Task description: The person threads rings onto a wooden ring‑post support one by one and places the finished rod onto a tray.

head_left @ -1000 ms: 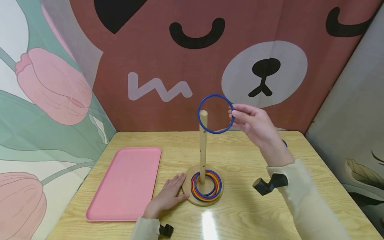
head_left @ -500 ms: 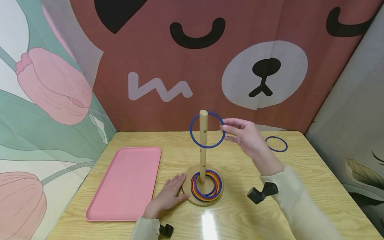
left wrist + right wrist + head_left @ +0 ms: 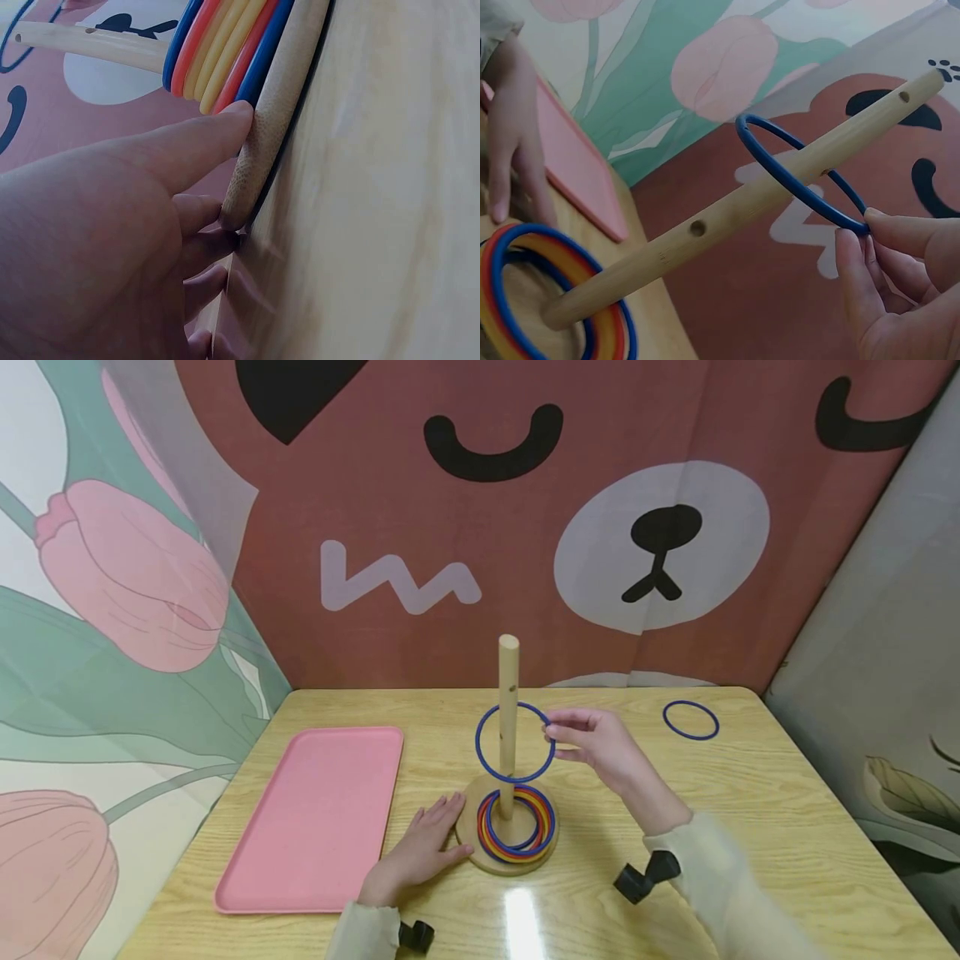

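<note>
My right hand (image 3: 600,747) pinches a blue ring (image 3: 489,766) by its right edge. The ring circles the upright wooden peg (image 3: 508,681) partway down, above the base; the right wrist view shows the peg passing through this held blue ring (image 3: 780,174). Around the peg's foot lies a stack of red, yellow and blue rings (image 3: 551,827) on the round wooden base (image 3: 471,797). My left hand (image 3: 420,852) rests at the base's left edge with fingers spread. In the left wrist view, its thumb touches the base rim (image 3: 259,142) beside the lowest blue ring.
A pink tray (image 3: 315,818) lies on the wooden table (image 3: 622,877) to the left. Another blue ring (image 3: 692,737) lies flat near the table's back right. A printed cloth (image 3: 375,652) hangs behind the table.
My right hand has come down and left with the blue ring, bringing it from beside the peg's top to around the peg. The left hand stays put. The back-right ring is now uncovered.
</note>
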A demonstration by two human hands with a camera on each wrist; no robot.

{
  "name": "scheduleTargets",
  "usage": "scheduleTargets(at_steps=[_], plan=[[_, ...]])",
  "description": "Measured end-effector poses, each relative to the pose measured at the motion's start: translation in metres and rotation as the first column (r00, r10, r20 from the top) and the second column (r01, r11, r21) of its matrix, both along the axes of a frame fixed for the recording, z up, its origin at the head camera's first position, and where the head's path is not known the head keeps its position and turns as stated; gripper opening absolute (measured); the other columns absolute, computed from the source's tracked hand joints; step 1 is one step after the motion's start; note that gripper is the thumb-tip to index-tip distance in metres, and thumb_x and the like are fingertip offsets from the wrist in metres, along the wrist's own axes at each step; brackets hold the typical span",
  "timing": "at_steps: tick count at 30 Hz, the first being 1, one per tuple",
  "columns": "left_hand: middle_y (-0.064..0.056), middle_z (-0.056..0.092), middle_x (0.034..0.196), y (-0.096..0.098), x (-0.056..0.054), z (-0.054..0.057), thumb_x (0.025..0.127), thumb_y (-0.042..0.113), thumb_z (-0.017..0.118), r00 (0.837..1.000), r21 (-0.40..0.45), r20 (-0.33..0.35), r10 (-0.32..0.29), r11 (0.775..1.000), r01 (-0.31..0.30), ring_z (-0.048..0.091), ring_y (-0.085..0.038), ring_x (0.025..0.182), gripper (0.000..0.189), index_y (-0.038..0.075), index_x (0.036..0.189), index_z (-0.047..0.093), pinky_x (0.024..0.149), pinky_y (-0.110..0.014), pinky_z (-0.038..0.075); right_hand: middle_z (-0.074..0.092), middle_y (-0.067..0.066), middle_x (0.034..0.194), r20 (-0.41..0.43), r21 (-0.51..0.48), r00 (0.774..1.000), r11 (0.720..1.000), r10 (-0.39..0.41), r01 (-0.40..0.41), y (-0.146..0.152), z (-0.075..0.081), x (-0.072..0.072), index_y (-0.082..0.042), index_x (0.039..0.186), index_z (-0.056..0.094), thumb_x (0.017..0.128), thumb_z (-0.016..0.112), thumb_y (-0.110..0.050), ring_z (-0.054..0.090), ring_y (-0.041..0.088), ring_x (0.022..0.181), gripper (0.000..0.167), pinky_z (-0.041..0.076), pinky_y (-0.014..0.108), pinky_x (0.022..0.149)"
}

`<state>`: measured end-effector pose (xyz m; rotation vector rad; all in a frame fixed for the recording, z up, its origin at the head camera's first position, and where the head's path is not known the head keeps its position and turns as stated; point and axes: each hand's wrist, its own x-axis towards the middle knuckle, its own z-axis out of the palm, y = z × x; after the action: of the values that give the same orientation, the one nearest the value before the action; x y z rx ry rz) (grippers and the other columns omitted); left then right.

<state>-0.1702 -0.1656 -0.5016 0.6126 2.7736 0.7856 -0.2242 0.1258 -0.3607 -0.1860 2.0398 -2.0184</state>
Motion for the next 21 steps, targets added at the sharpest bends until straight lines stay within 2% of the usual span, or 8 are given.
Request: scheduleTargets(at_steps=[8, 15, 21], plan=[[-0.016, 0.025, 0.160, 0.001, 0.001, 0.001, 0.094, 0.049, 0.055, 1.000, -0.009, -0.005, 0.001, 1.000, -0.001, 0.022, -0.039, 0.148, 0.080, 0.005, 0.154, 0.024, 0.118, -0.063, 0.014, 0.070, -0.007, 0.090, 0.018, 0.054, 0.998, 0.997, 0.060, -0.061, 0.003, -0.035, 0.001, 0.011, 0.120, 0.059, 0.093, 0.063, -0.010, 0.066, 0.005, 0.086, 0.034, 0.060, 0.027, 0.078], [-0.016, 0.025, 0.160, 0.001, 0.001, 0.002, 0.094, 0.048, 0.056, 1.000, -0.004, -0.002, 0.002, 1.000, -0.002, 0.022, -0.039, 0.148, 0.080, 0.005, 0.153, 0.024, 0.118, -0.064, 0.014, 0.070, 0.006, 0.096, 0.039, 0.154, 0.992, 0.980, 0.119, -0.124, 0.006, -0.059, -0.001, 0.013, 0.119, 0.060, 0.093, 0.064, -0.008, 0.065, 0.007, 0.086, 0.034, 0.061, 0.031, 0.077], [-0.015, 0.026, 0.159, 0.001, 0.001, 0.001, 0.094, 0.048, 0.056, 1.000, -0.013, -0.013, 0.005, 1.000, -0.006, 0.023, -0.039, 0.147, 0.079, 0.005, 0.153, 0.025, 0.118, -0.063, 0.015, 0.069, 0.001, 0.092, 0.035, 0.212, 0.985, 0.962, 0.169, -0.173, 0.006, -0.074, -0.002, 0.014, 0.116, 0.061, 0.092, 0.065, -0.009, 0.062, 0.005, 0.082, 0.034, 0.060, 0.029, 0.074]])
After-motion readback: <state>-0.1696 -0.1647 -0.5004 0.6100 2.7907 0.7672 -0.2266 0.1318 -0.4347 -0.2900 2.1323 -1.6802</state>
